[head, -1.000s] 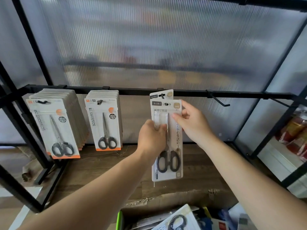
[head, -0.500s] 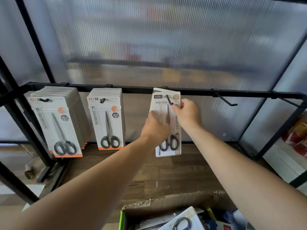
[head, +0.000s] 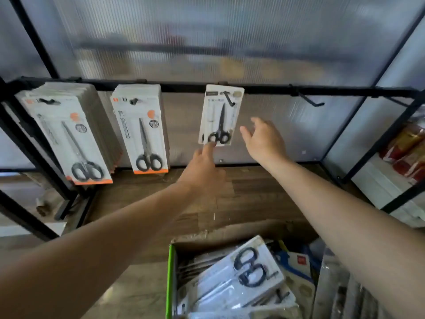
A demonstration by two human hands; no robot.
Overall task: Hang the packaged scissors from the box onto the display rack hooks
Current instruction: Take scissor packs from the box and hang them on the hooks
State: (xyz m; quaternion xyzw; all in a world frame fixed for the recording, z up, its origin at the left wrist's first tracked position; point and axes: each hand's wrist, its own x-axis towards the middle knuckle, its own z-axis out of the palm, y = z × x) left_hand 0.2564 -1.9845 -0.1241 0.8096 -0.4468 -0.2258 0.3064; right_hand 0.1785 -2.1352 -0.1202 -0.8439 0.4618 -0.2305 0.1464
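Pack (head: 219, 116) hangs on hook (head: 230, 100). My left hand (head: 203, 168), 6 o'clock, index out touching it, probably damping swing; right hand (head: 262, 140), 4 o'clock, spread, empty.

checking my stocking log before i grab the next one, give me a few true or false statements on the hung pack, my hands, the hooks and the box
1. The lone scissors pack hangs on a rack hook. True.
2. The right hand grips that pack. False: it is open, to the pack's right and apart from it.
3. The hook right of the pack is bare. True.
4. The box is empty. False: more packaged scissors lie in it.
5. The leftmost stack has a blue bottom strip. False: the strip is orange.
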